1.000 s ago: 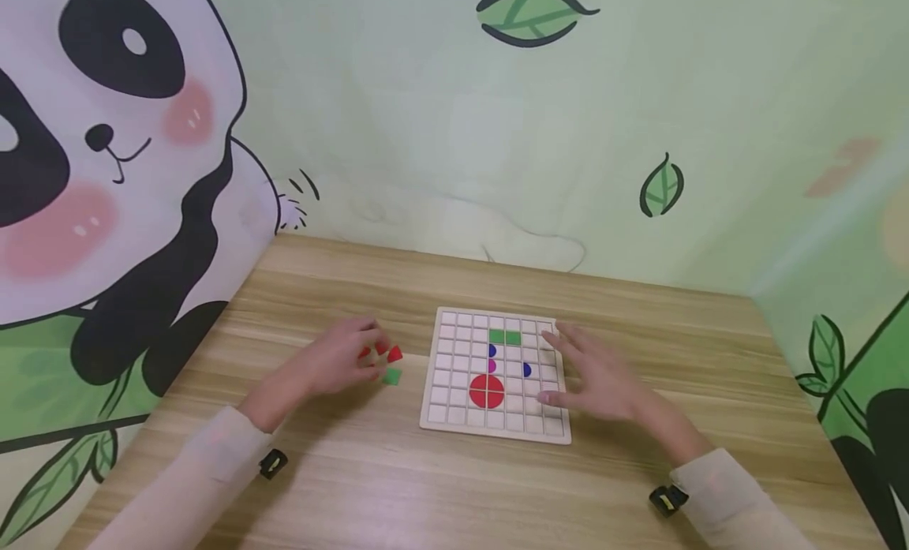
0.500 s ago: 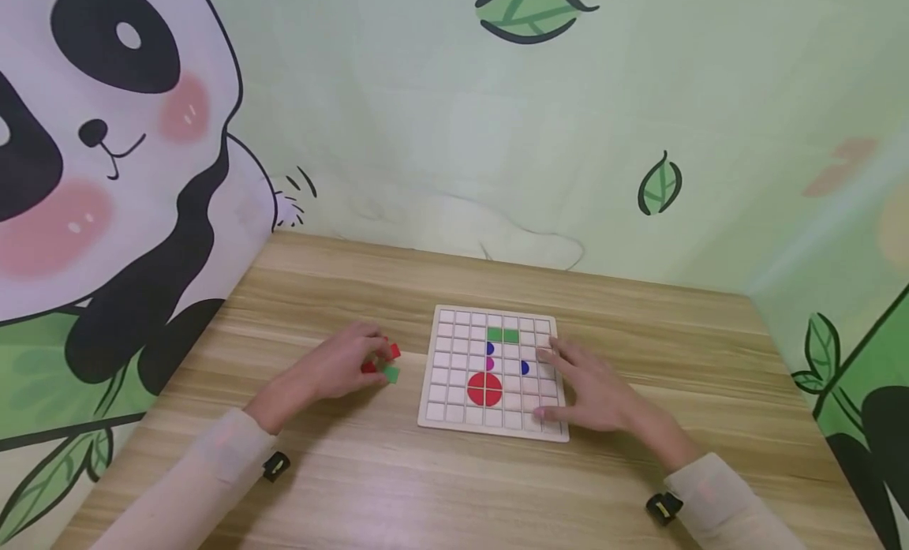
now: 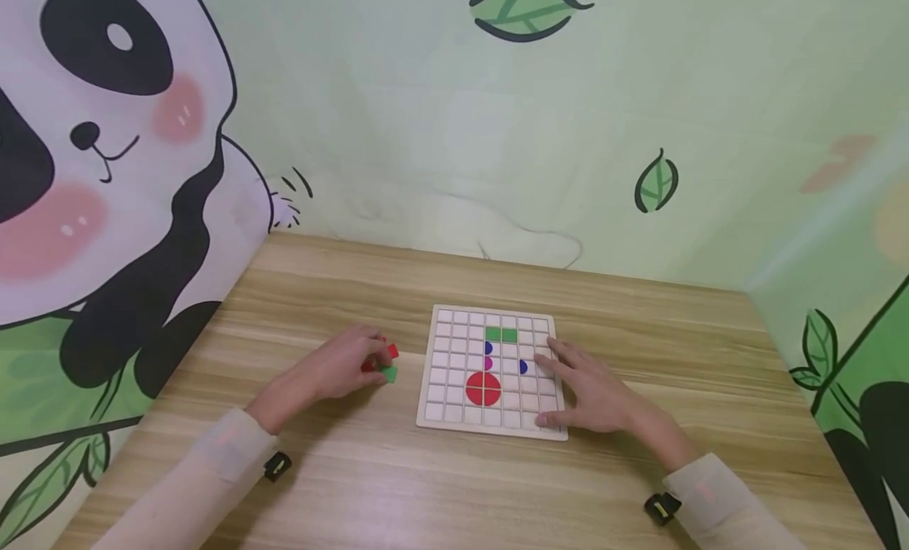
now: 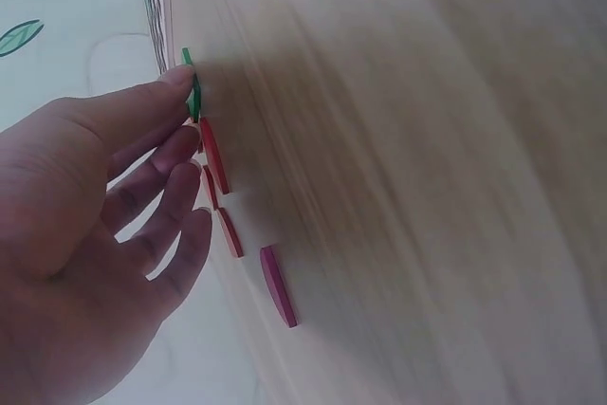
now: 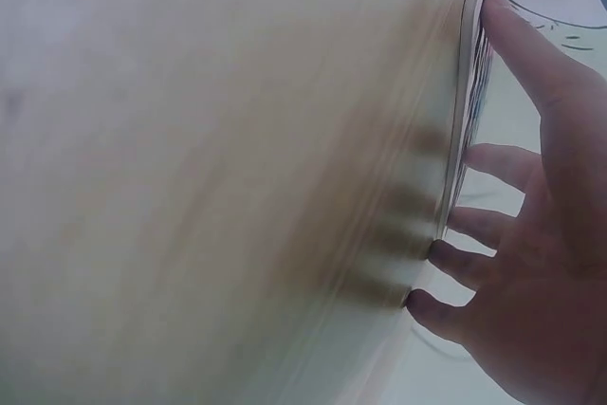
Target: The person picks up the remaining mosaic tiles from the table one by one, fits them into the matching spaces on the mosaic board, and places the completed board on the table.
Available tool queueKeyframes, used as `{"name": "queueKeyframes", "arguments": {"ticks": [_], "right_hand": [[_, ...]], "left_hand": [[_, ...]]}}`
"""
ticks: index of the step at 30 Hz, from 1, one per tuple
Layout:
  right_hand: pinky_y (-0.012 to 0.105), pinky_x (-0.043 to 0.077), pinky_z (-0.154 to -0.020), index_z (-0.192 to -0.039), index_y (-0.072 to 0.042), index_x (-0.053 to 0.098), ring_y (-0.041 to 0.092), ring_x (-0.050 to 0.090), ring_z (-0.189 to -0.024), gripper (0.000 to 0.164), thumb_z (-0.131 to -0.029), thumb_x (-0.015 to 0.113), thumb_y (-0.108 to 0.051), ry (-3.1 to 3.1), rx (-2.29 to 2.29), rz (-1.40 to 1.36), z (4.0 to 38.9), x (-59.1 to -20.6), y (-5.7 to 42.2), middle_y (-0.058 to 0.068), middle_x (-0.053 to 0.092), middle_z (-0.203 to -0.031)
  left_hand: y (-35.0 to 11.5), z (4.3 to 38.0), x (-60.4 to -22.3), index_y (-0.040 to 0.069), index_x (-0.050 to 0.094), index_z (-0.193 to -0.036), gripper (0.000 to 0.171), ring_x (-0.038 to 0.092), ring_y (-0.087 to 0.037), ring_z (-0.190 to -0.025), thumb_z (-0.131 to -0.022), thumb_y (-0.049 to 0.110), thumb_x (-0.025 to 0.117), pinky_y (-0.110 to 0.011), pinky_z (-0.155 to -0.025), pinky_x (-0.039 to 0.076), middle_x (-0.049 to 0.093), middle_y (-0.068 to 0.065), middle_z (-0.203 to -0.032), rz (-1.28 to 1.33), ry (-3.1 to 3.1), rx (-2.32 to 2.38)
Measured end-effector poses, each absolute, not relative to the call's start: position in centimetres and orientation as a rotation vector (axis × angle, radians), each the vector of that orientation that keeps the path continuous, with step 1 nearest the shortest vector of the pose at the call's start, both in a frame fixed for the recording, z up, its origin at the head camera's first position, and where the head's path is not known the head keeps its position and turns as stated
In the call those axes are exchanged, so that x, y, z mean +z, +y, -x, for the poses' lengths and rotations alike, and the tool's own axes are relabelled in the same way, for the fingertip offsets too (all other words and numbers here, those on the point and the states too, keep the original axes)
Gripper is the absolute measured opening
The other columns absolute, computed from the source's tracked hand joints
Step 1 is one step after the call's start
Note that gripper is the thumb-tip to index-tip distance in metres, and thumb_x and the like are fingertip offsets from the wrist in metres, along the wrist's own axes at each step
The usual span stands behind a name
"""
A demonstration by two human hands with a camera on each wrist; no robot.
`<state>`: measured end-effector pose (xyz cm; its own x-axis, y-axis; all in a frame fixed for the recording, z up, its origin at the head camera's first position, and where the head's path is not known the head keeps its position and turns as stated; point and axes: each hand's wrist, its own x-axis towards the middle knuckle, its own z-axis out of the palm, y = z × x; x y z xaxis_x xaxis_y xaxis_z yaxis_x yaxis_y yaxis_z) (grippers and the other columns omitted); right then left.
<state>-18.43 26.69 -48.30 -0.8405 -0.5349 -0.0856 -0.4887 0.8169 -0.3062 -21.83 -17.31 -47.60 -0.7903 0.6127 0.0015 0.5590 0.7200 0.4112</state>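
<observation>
My left hand (image 3: 348,363) is left of the board with its thumb and index finger pinching a green square tile (image 3: 389,374), close to the table. Under and beside these fingers lie several red tiles (image 3: 393,351), partly hidden by the hand. In the left wrist view, the green tile (image 4: 193,92) stands at the thumb tip, and a purple tile (image 4: 278,286) lies apart from the red ones. The white gridded board (image 3: 443,392) lies flat. My right hand (image 3: 592,388) rests spread on its right edge, thumb and fingertips touching it.
On the board sit two green squares (image 3: 501,334), blue half-rounds (image 3: 523,367), a magenta half-round (image 3: 488,363) and a red circle (image 3: 483,389) of quarter pieces. The wooden table (image 3: 341,487) meets a printed wall (image 3: 398,140) behind.
My left fingers have closed in on the green tile, which they were hovering beside earlier. The right hand has come down onto the board's edge. The pieces on the board stay put.
</observation>
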Motion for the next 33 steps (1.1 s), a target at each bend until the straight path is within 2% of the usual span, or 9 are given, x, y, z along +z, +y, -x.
{"name": "queueKeyframes", "arguments": {"ticks": [8,14,18,23,27,33], "right_hand": [[0.069,0.026,-0.121,-0.162,-0.012,0.044,0.048,0.023,-0.156,0.099,-0.087,0.076,-0.068,2.827,-0.431,0.809,18.4,-48.2,26.6,0.020,0.022,-0.173],[0.068,0.026,-0.121,-0.163,-0.012,0.042,0.049,0.021,-0.157,0.099,-0.087,0.077,-0.067,2.815,-0.444,0.787,18.3,-48.0,26.6,0.019,0.020,-0.174],[0.068,0.026,-0.121,-0.163,-0.012,0.041,0.049,0.021,-0.157,0.100,-0.088,0.076,-0.068,2.799,-0.438,0.777,18.3,-47.9,26.6,0.019,0.019,-0.174],[0.068,0.027,-0.121,-0.164,-0.012,0.039,0.049,0.021,-0.157,0.101,-0.088,0.076,-0.067,2.799,-0.441,0.773,18.1,-47.7,26.7,0.020,0.018,-0.174],[0.068,0.025,-0.121,-0.163,-0.010,0.040,0.050,0.020,-0.157,0.100,-0.088,0.078,-0.065,2.798,-0.463,0.779,18.1,-47.7,26.7,0.021,0.019,-0.174],[0.069,0.024,-0.122,-0.164,-0.009,0.038,0.049,0.018,-0.158,0.106,-0.085,0.081,-0.064,2.788,-0.497,0.769,18.2,-48.0,26.5,0.019,0.019,-0.174]], "left_hand": [[-17.2,21.8,-47.4,0.012,0.076,-0.102,0.016,0.064,-0.013,-0.091,-0.091,0.016,0.086,-0.034,-0.085,0.057,0.067,0.002,-0.100,-0.921,2.763,0.636],[-16.9,22.1,-47.1,0.015,0.072,-0.096,0.016,0.064,-0.009,-0.087,-0.090,0.013,0.086,-0.031,-0.082,0.058,0.068,0.008,-0.092,-0.909,2.753,0.669],[-16.1,22.5,-46.5,0.016,0.072,-0.093,0.011,0.063,-0.007,-0.084,-0.093,0.011,0.082,-0.031,-0.081,0.058,0.068,0.010,-0.089,-0.882,2.727,0.684],[-14.0,23.4,-45.0,0.018,0.072,-0.093,0.008,0.062,-0.011,-0.076,-0.099,0.015,0.077,-0.032,-0.074,0.056,0.069,0.007,-0.087,-0.826,2.695,0.790],[-11.4,24.7,-44.2,0.022,0.072,-0.094,0.009,0.062,-0.013,-0.083,-0.099,0.020,0.078,-0.031,-0.076,0.055,0.069,0.009,-0.089,-0.838,2.702,0.848],[-7.4,26.6,-43.6,0.020,0.073,-0.098,0.005,0.064,-0.017,-0.089,-0.099,0.021,0.078,-0.032,-0.080,0.056,0.070,0.006,-0.094,-0.813,2.643,0.926]]}}
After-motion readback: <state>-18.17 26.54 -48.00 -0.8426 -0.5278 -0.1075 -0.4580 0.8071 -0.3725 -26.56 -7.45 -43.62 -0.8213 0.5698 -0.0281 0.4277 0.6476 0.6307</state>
